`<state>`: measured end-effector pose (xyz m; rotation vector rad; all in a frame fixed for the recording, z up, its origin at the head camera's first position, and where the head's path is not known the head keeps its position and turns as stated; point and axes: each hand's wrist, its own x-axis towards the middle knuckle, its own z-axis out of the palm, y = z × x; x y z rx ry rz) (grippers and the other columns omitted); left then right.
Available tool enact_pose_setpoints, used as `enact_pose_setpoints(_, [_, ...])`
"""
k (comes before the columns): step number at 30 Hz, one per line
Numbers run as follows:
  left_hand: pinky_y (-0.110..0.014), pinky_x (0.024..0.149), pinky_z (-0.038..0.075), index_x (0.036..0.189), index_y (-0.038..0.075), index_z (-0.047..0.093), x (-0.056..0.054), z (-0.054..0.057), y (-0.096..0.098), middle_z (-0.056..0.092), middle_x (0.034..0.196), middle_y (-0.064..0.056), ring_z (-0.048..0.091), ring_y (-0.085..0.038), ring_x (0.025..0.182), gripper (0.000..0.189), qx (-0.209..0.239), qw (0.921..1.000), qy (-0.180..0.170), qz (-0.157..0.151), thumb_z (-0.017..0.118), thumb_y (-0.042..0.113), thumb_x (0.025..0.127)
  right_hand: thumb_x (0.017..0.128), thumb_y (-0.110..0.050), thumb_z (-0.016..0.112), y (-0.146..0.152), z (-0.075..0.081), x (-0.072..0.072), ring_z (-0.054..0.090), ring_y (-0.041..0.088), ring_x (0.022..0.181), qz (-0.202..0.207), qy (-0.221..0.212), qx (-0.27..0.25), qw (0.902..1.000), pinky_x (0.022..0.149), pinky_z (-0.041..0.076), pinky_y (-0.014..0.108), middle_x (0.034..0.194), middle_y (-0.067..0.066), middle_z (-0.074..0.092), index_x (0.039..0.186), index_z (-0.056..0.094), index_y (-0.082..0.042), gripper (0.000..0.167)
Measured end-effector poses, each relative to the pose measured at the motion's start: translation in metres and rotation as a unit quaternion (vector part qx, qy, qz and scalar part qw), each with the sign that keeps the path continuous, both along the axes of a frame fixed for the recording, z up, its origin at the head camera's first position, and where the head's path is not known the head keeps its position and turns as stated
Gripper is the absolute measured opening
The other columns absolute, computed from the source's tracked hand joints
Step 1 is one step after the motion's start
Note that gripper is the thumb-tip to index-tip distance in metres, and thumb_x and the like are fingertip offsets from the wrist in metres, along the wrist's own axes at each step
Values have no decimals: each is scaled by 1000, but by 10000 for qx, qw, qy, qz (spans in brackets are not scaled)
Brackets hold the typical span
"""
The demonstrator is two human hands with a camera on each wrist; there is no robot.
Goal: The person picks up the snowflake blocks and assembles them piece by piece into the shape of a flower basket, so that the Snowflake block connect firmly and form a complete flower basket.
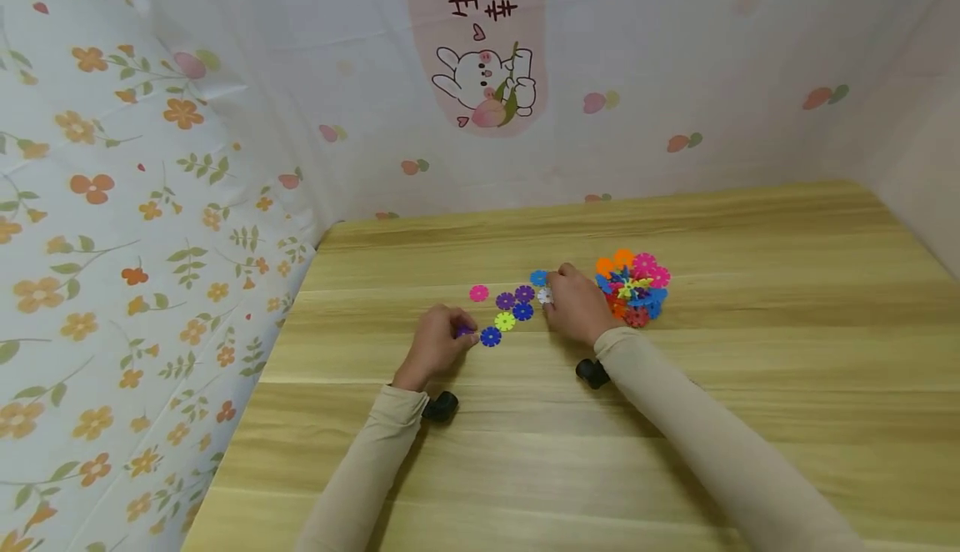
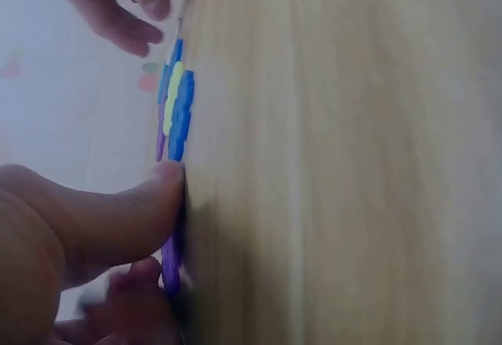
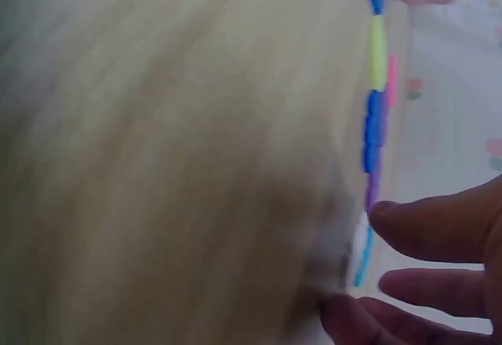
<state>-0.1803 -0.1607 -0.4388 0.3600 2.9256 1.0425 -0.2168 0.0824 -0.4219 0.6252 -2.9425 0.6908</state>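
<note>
At far left, a flower-printed cloth (image 1: 112, 285) hangs beside the wooden desk (image 1: 675, 419). The left hand (image 1: 438, 342) rests low over the desk, its grip closed to the thickness of a purple disc (image 1: 463, 331) pinched between thumb and fingers. The head view shows only part of this disc, the fingers covering the remainder; the left wrist view gives its edge, with the thumb on it, while the fingers beneath are blurred.

Just right of it lies a dark blue disc (image 1: 491, 336), with a pink disc (image 1: 478, 293) behind. Next come a yellow disc (image 1: 505, 321), two violet discs (image 1: 524, 294) and a second blue disc (image 1: 522, 311). Their notched outlines appear from the head alone; both wrist views reduce them to coloured edges, overlapping in sight.

Farther right, a light blue disc (image 1: 539, 278) lies behind a white disc (image 1: 544, 295). The right hand (image 1: 577, 306) holds the latter, its grip parted to about the disc's breadth; the right wrist view shows thumb and fingers bent around it, exact contact being blurred. At right, the head view shows a mixed pile of discs (image 1: 633, 289), its lower pieces hidden.
</note>
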Motion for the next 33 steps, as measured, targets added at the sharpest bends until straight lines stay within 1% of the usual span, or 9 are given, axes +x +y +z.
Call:
enact_pose_setpoints(4, [-28, 62, 41, 92, 4, 68, 1, 0, 0, 55, 83, -7, 48, -17, 72, 20, -177, 9996, 157, 133, 77, 11, 76, 82, -18, 70, -3, -7, -6, 56, 27, 72, -183, -264, 317, 9990, 62, 52, 41, 100, 18, 53, 96, 65, 2, 24])
enact_pose_setpoints(9, [-28, 62, 44, 95, 3, 69, 3, 2, -3, 57, 86, -8, 51, -16, 71, 22, -337, 9987, 383, 77, 77, 8, 76, 78, -13, 72, -1, -6, -8, 53, 25, 72, -296, -584, 129, 9978, 61, 50, 38, 91, 12, 52, 94, 63, -1, 22])
enact_pose_setpoints(11, [-28, 62, 44, 97, 2, 69, 3, 3, -4, 58, 87, -9, 52, -16, 71, 24, -402, 9982, 425, 100, 77, 8, 76, 77, -8, 72, 0, -4, -6, 51, 24, 72, -217, -747, -57, 9970, 61, 48, 36, 87, 10, 54, 93, 59, -3, 22])
enact_pose_setpoints(14, [-28, 61, 44, 98, 1, 70, 3, 4, -6, 57, 88, -9, 52, -16, 72, 28, -457, 9978, 381, 300, 79, 11, 74, 74, 0, 70, 4, -1, -2, 49, 24, 71, 11, -950, -355, 9948, 61, 44, 33, 82, 7, 57, 91, 55, -6, 23])
enact_pose_setpoints(16, [-28, 62, 44, 98, 1, 71, 3, 3, -8, 56, 88, -8, 51, -17, 73, 28, -468, 9973, 393, 408, 80, 12, 73, 73, 4, 67, 7, -1, 2, 50, 24, 72, 169, -1023, -561, 9930, 62, 44, 32, 82, 7, 58, 91, 55, -6, 24])
enact_pose_setpoints(20, [-30, 63, 45, 93, 2, 71, 0, 5, -7, 61, 85, -7, 54, -17, 71, 24, -487, 9971, 416, 423, 80, 10, 73, 73, 8, 65, 15, -1, 13, 51, 23, 74, 366, -1012, -840, 9906, 65, 46, 33, 81, 6, 59, 88, 59, -7, 22])
enact_pose_setpoints(22, [-30, 64, 46, 91, 2, 69, -2, 6, -7, 63, 82, -7, 55, -17, 71, 21, -551, 9973, 327, 366, 80, 9, 73, 75, 7, 66, 19, -1, 19, 51, 21, 73, 447, -1010, -910, 9897, 66, 46, 33, 80, 5, 58, 87, 60, -7, 19])
enact_pose_setpoints(29, [-31, 64, 46, 88, 5, 60, -10, 15, -10, 58, 76, -3, 54, -18, 71, 24, -900, 9950, -401, 147, 78, 15, 76, 80, 5, 65, 33, -2, 37, 51, 16, 70, 559, -1021, -1228, 9856, 64, 45, 30, 75, 0, 57, 85, 60, -7, 15])
enact_pose_setpoints(33, [-31, 64, 44, 83, 7, 63, -15, 17, -9, 58, 73, -1, 53, -17, 70, 16, -1049, 9930, -543, -3, 76, 16, 79, 81, 3, 65, 40, -2, 44, 51, 15, 69, 542, -1099, -1440, 9819, 62, 46, 29, 74, 0, 57, 85, 60, -8, 12])
